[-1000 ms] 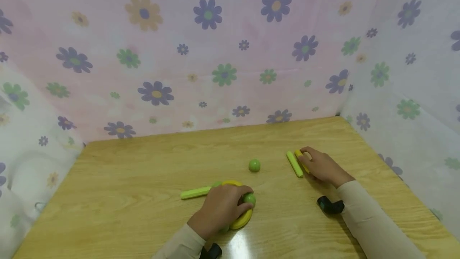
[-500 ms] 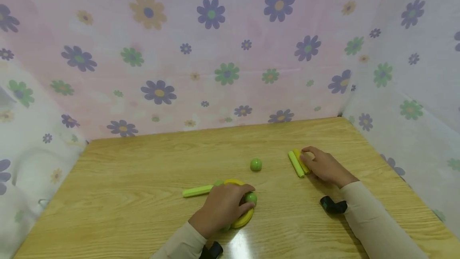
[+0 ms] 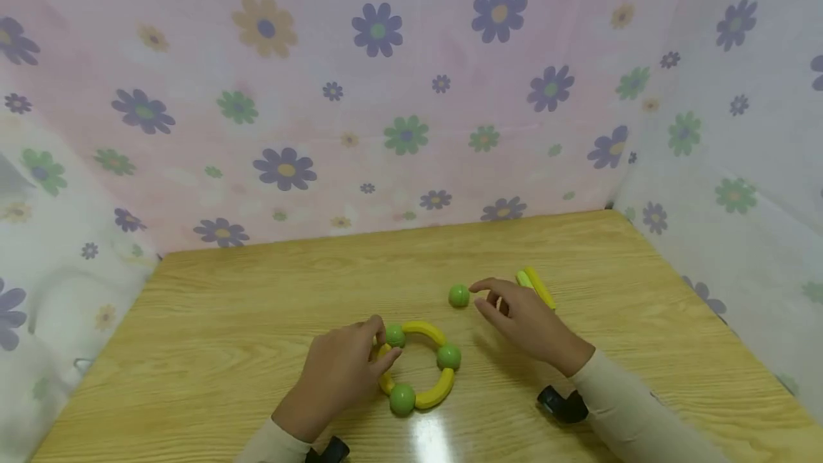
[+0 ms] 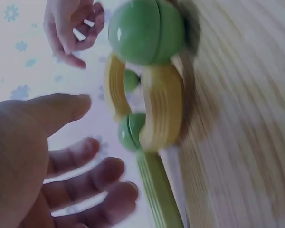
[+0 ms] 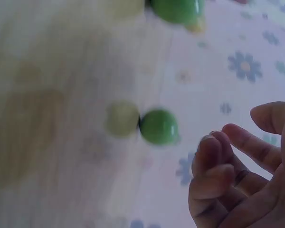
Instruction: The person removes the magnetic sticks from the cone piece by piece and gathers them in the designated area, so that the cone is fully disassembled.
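Observation:
A ring of yellow curved pieces [image 3: 436, 389] and green balls [image 3: 449, 357] lies on the table. My left hand [image 3: 337, 374] is over the ring's left side, fingers apart and holding nothing. In the left wrist view its fingers stand beside a yellow curved piece [image 4: 164, 107] and a light green stick [image 4: 159, 192]; the hand hides that stick in the head view. My right hand [image 3: 530, 320] hovers just right of a loose green ball [image 3: 459, 296], its fingers loosely bent around nothing. The same loose ball [image 5: 158, 127] shows apart from the fingertips in the right wrist view.
Behind the right hand a yellow stick [image 3: 540, 287] lies beside a light green stick [image 3: 524, 279], partly hidden. The wooden table [image 3: 270, 291] meets flower-patterned cloth [image 3: 386, 91] at its back and sides.
My left hand has left the ring's right-hand ball and moved left, uncovering most of the ring. My right hand has let go of the yellow stick and moved left toward the loose ball.

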Demonstrator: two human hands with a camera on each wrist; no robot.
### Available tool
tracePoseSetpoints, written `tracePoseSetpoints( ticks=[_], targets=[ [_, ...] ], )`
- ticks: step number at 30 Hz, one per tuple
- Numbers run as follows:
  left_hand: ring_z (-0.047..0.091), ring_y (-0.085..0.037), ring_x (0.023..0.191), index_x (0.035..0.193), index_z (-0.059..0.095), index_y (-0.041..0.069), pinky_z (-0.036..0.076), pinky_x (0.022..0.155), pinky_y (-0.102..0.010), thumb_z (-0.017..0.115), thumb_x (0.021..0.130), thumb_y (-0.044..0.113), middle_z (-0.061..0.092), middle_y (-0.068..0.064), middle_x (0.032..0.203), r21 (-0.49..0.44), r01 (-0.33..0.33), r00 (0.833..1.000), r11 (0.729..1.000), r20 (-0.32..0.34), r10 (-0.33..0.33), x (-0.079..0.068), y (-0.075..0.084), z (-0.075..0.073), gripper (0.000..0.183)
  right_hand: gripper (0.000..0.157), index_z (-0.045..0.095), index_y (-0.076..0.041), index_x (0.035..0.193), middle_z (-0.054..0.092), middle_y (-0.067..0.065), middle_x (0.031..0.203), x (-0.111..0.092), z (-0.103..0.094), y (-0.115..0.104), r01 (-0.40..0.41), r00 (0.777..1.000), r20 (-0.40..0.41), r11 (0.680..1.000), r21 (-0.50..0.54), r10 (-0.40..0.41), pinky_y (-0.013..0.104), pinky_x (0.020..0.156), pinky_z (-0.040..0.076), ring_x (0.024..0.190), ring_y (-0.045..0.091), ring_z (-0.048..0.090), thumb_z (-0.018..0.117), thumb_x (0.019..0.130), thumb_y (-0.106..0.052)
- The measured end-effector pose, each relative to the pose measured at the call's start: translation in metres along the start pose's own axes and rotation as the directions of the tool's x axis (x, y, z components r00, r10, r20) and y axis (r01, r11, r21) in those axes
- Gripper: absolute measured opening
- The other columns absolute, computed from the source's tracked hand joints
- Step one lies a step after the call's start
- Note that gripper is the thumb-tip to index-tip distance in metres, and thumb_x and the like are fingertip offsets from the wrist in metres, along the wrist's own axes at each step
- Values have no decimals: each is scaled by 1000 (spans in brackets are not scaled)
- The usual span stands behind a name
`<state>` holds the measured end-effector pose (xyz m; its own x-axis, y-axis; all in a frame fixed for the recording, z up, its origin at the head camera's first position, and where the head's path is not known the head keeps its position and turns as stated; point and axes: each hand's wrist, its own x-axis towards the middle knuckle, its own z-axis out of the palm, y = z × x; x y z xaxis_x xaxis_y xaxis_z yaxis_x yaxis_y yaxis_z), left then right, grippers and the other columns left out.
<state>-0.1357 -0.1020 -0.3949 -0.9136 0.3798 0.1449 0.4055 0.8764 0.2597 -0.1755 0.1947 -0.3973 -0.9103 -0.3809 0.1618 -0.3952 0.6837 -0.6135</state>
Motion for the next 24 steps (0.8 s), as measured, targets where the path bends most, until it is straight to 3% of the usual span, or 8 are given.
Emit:
tracePoseSetpoints(
  ticks=[3, 7, 11, 16, 24],
  targets=[
    [35, -5, 43, 78, 59, 19, 28, 40, -21, 72, 89, 49, 44, 11, 54, 36, 42, 999, 998, 26, -42, -4, -8, -2, 35, 36, 59, -11, 136, 62, 2, 103, -1, 14, -16, 30, 997, 74, 999, 17, -31, 23, 60, 49, 71, 5, 54, 56, 104, -27],
    [40, -6, 46, 70, 54, 23, 32, 43, -24, 68, 89, 56, 46, 11, 55, 14, 71, 988, 997, 138, -72, -8, -12, -1, 41, 43, 52, -16, 144, 57, 8, 122, -1, 30, -29, 58, 984, 167, 997, 44, -64, 22, 63, 50, 78, 3, 55, 57, 103, -29],
    [40, -7, 48, 68, 51, 24, 33, 46, -25, 67, 89, 57, 45, 10, 56, -29, 78, 970, 997, 234, -69, -10, -14, 3, 43, 47, 50, -20, 148, 56, 5, 120, 1, 40, -34, 123, 967, 220, 992, 34, -128, 20, 67, 51, 79, 1, 54, 60, 102, -26],
    [38, -5, 50, 69, 51, 23, 33, 49, -26, 69, 90, 52, 45, 11, 58, -41, 34, 980, 999, 199, -25, -9, -16, 6, 40, 48, 55, -21, 144, 56, -2, 107, 1, 44, -36, 204, 957, 219, 979, -29, -193, 18, 64, 48, 74, -1, 49, 66, 98, -17],
    [40, -6, 50, 76, 58, 22, 32, 46, -25, 72, 89, 45, 48, 11, 60, -56, 51, 977, 997, 212, -38, -8, -17, 7, 30, 40, 62, -12, 137, 62, -6, 94, -2, 46, -38, 165, 951, 271, 985, -45, -147, 18, 61, 47, 69, -5, 50, 66, 98, -20]
  ],
)
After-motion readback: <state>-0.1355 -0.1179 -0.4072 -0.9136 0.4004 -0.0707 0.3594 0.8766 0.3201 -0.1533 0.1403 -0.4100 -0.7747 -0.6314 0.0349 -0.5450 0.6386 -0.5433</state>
